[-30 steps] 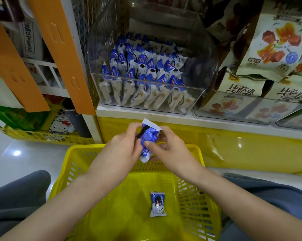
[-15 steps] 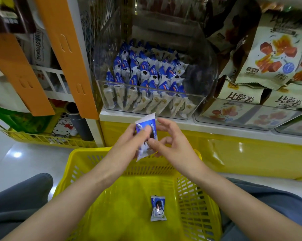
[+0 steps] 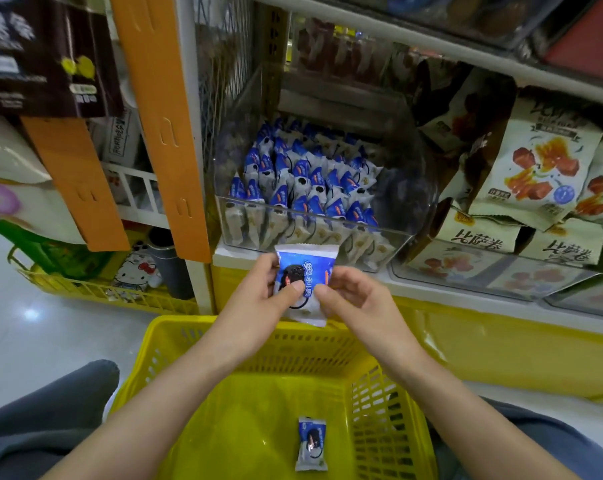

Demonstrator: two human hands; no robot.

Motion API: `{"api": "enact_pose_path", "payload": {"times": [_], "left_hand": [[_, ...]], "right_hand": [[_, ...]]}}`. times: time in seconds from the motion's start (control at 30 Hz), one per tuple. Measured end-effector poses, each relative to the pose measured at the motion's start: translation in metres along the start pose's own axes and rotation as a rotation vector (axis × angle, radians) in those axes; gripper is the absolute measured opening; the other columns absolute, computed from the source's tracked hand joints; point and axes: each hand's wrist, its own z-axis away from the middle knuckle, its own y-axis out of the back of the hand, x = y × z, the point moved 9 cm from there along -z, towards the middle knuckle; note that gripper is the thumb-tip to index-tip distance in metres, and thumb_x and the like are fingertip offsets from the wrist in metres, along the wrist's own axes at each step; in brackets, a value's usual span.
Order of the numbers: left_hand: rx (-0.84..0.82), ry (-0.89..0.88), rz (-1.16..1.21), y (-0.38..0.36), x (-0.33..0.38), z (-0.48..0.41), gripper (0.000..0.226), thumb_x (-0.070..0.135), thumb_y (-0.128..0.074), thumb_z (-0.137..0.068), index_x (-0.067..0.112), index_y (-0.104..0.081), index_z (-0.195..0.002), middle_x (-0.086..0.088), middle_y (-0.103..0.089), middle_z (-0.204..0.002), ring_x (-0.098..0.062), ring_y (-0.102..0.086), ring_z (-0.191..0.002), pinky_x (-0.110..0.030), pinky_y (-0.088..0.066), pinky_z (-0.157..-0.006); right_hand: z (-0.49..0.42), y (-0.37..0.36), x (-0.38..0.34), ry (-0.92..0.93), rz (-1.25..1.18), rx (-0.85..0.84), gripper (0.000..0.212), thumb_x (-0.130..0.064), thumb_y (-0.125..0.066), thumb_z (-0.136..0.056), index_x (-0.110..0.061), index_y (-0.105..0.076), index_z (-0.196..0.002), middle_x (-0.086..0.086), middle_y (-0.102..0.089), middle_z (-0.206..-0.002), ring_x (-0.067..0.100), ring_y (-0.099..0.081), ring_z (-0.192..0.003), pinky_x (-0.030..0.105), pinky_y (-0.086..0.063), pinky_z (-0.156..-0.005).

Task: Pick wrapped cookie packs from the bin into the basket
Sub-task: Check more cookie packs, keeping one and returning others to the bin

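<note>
A blue-and-white wrapped cookie pack [image 3: 305, 271] is held upright above the far rim of the yellow basket [image 3: 224, 427]. My left hand [image 3: 258, 296] grips its left side with the thumb on the front. My right hand [image 3: 355, 303] pinches its right edge. Another cookie pack [image 3: 311, 443] lies on the basket floor. The clear bin [image 3: 314, 233] on the shelf just beyond my hands holds several rows of the same packs [image 3: 303, 181].
Beige snack bags [image 3: 539, 174] fill the shelf to the right of the bin. An orange shelf post [image 3: 161, 126] stands to the left. A second yellow basket [image 3: 95, 289] with goods sits on the floor at left. My knees flank the basket.
The pack has been turned to face me, front side up and upright. Both hands rose slightly toward the bin's front, still holding it. The pack in the basket has not moved.
</note>
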Motion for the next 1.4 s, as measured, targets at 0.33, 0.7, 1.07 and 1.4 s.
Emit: {"api": "enact_pose_path", "payload": {"times": [0.33,0.7,1.07,1.4], "left_hand": [[0.145,-0.425,-0.586,0.019,0.076,-0.01,0.039,0.037,-0.039,-0.092,0.03,-0.038,-0.13,0.017,-0.047,-0.117,0.005,-0.041,-0.11,-0.012,-0.034,-0.093],[0.213,-0.494,-1.178,0.027,0.077,-0.044,0.025,0.027,-0.044,-0.09,0.016,-0.066,-0.09,0.0,-0.067,-0.084,-0.022,-0.06,-0.08,-0.038,-0.043,-0.078],[0.218,-0.513,-1.091,0.031,0.08,-0.041,0.024,0.026,-0.045,-0.089,0.018,-0.067,-0.09,0.003,-0.069,-0.083,-0.017,-0.062,-0.079,-0.036,-0.048,-0.08],[0.198,-0.506,-1.055,0.031,0.079,-0.042,0.033,0.029,-0.034,-0.093,0.019,-0.065,-0.098,0.003,-0.068,-0.091,-0.016,-0.06,-0.087,-0.035,-0.042,-0.088]], "right_hand": [[-0.028,0.054,-0.089,0.32,0.201,0.256,0.013,-0.017,-0.067,-0.082,-0.026,-0.062,-0.089,-0.012,-0.067,-0.078,0.0,-0.061,-0.072,0.012,-0.048,-0.067],[-0.132,0.072,-0.115,0.094,1.435,0.213,0.028,-0.02,-0.058,-0.09,-0.012,-0.054,-0.116,0.012,-0.064,-0.103,0.023,-0.058,-0.083,0.03,-0.041,-0.065],[-0.152,0.063,-0.099,-0.304,1.685,0.173,0.034,-0.01,-0.069,-0.082,-0.006,-0.056,-0.113,0.013,-0.06,-0.11,0.028,-0.06,-0.099,0.033,-0.045,-0.07],[-0.167,0.075,-0.074,-0.299,1.502,0.175,0.01,-0.018,-0.059,-0.089,-0.009,-0.054,-0.091,0.004,-0.053,-0.082,0.016,-0.05,-0.068,0.026,-0.038,-0.057]]}}
